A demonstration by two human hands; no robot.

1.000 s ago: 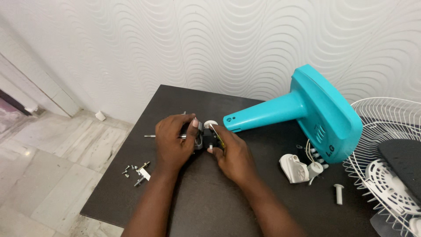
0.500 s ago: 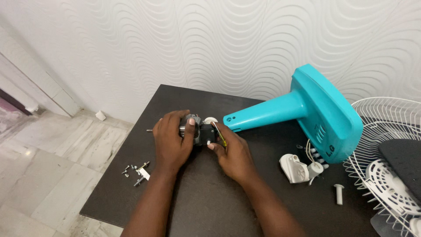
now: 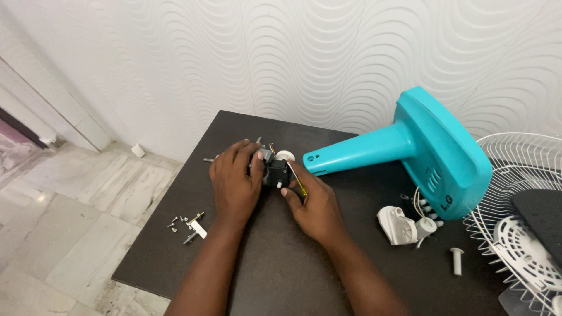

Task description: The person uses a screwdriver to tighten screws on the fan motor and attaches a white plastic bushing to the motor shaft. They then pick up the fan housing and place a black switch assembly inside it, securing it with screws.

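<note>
A small black fan motor [image 3: 274, 170] with a metal shaft and coloured wires sits near the far middle of the dark table [image 3: 275, 275]. My left hand [image 3: 235, 182] covers its left side and grips it. My right hand [image 3: 313, 203] is at its right side and holds a thin screwdriver with a yellow handle [image 3: 297, 179] whose tip points at the motor. A small white round part [image 3: 284, 155] lies just behind the motor.
A turquoise fan stand and base [image 3: 422, 149] lies on its side to the right. White plastic parts [image 3: 401, 226], a white peg [image 3: 456, 260] and a white wire fan guard [image 3: 521, 199] sit at right. Several loose screws [image 3: 187, 225] lie at left near the table edge.
My left hand has closed further over the motor, and my right hand has shifted slightly right and nearer with the screwdriver. The motor stays in the same spot.
</note>
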